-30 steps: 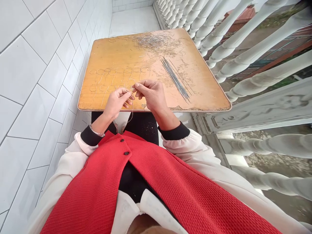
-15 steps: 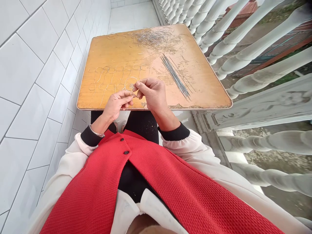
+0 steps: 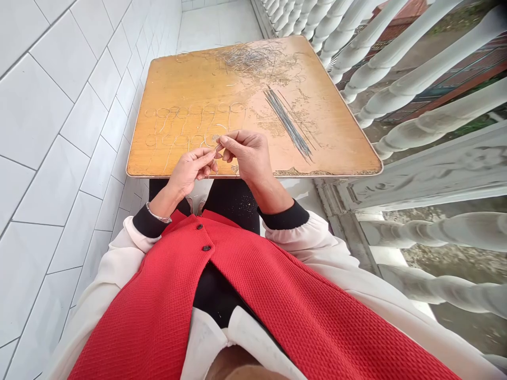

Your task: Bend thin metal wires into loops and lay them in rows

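Both hands meet above the near edge of a worn wooden table (image 3: 174,79). My left hand (image 3: 192,168) pinches a thin wire (image 3: 205,141), whose curved part rises above the fingertips. My right hand (image 3: 247,150) pinches the same wire close beside the left fingertips; the exact grip is too fine to make out. Beyond my hands, wire loops with straight tails (image 3: 182,112) lie in two rows on the tabletop. A bundle of straight grey wires (image 3: 287,124) rests to the right of my right hand.
A tangled heap of wire (image 3: 251,58) lies at the table's far side. A white tiled wall (image 3: 51,142) runs along the left, and a white balustrade (image 3: 400,95) stands close on the right. My legs (image 3: 233,203) are under the near edge.
Both hands stay together, still pinching the wire. The wire's curved part sits slightly lower and tilted differently. The view has shifted a little.
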A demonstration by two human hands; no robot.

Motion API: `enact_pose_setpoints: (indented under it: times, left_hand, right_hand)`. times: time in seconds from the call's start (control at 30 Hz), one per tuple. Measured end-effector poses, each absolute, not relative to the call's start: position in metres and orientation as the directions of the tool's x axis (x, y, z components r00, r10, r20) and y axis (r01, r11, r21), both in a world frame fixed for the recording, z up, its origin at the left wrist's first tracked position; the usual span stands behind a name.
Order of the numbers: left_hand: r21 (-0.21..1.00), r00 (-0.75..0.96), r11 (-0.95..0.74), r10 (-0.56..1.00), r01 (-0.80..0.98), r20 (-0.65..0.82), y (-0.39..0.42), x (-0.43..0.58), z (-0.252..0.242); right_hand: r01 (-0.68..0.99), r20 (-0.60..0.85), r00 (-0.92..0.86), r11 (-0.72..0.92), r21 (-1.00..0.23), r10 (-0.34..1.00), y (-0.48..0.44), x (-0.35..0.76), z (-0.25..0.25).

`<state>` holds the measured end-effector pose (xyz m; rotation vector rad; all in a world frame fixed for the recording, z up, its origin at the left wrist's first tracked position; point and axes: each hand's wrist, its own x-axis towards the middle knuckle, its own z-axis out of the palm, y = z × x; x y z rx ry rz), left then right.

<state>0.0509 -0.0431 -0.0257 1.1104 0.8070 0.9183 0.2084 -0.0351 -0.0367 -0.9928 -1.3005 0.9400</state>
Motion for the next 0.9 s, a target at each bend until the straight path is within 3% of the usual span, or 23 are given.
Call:
enact_pose_setpoints:
  times: [0.47,0.9]
  left_hand:
    - [0.979,0.398,0.156,0.913,-0.13,-0.093,-0.044,0.052,-0.022]
    - [0.94,0.45,0.228,0.888,-0.255,-0.093,-0.044,0.057,-0.03]
  right_hand:
    - [-0.071,0.287,0.001,0.287,-0.955,0.958,-0.036,0.214,-0.031]
    - [-0.112,0.296,-0.013,0.293,-0.95,0.955,-0.037,0.216,-0.03]
